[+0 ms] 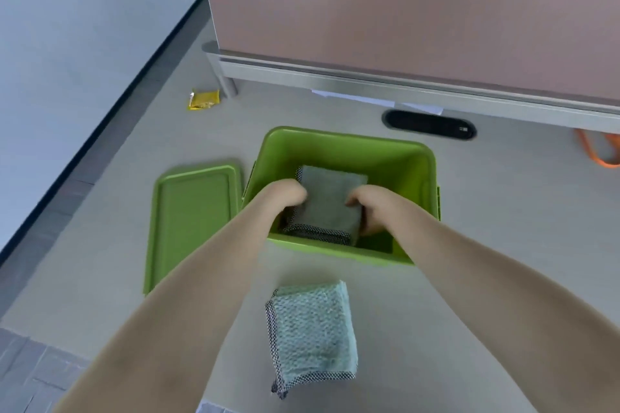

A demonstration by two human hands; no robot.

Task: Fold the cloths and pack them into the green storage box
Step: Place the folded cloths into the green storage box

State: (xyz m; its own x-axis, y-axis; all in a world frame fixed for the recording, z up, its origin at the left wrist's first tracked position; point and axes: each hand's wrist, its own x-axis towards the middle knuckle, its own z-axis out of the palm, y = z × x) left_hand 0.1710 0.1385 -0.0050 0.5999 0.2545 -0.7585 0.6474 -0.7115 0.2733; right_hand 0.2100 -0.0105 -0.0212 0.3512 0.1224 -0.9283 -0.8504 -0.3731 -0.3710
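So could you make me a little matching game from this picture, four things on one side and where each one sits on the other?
Things:
1. green lid
2. grey folded cloth
3. pale green folded cloth
4. yellow packet

Places:
A. on the table near the viewer, in front of the green storage box
B. far left, near the desk divider's leg
C. flat on the table, left of the box
D. inside the box, between the left hand and the right hand

Pairs: 1-C, 2-D, 3-A, 4-B
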